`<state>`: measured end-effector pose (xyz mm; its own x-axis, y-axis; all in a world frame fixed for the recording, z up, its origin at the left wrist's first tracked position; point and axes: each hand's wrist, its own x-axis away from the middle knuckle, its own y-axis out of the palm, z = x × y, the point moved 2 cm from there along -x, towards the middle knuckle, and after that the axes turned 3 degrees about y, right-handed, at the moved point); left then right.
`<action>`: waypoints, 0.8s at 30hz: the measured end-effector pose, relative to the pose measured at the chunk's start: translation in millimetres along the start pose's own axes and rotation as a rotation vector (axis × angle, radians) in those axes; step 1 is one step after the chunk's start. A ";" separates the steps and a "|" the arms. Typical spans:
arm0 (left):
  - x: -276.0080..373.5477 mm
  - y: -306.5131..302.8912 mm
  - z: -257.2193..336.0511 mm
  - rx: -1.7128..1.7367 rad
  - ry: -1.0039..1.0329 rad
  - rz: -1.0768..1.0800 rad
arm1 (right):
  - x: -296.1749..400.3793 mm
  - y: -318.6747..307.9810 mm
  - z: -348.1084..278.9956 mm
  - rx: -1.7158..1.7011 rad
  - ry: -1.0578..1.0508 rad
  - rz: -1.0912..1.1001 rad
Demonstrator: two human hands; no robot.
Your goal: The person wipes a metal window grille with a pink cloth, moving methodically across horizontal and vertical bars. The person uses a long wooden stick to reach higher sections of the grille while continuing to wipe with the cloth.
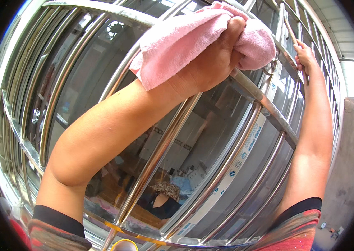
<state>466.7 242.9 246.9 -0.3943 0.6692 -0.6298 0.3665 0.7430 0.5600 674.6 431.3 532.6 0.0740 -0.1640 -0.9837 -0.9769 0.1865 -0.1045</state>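
Observation:
A pink terry cloth (183,47) is bunched in my left hand (217,62), its loose folds hanging back over the wrist. The cloth lies at the upper part of a shiny metal window grille (177,125), by a horizontal rail (258,97). Whether it touches the bars is hidden behind the hand and cloth. Farther right and higher, my right hand (305,58) is wrapped round a slim upright bar (290,31) of the grille. Both arms are stretched up in front of me.
Behind the bars stands a glass window (227,125) with a printed protective strip (242,157) on its frame. Indoor items and reflections show through the pane. A yellow-rimmed round container (124,245) sits at the bottom. To the right rises a grey wall (349,175).

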 end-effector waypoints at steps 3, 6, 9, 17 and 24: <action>0.0 1.5 0.9 0.032 -0.023 -0.007 | 3.4 -2.1 0.0 -0.054 0.011 -0.059; 0.7 2.3 3.7 0.051 0.013 0.086 | 7.1 -5.5 0.5 -0.123 0.038 -0.121; 0.5 1.9 2.5 0.068 -0.001 0.066 | 13.2 -16.7 5.1 -0.133 0.090 -0.183; -1.5 1.1 4.7 0.029 -0.070 -0.002 | 41.4 -46.7 29.1 -0.091 0.103 -0.238; -0.4 -3.0 5.0 -0.071 -0.026 -0.063 | 62.1 -62.1 33.1 -0.173 0.130 -0.324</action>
<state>470.0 240.4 242.8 -0.3920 0.6213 -0.6784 0.2808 0.7831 0.5549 746.4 441.6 473.2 0.3693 -0.3113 -0.8756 -0.9272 -0.0598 -0.3698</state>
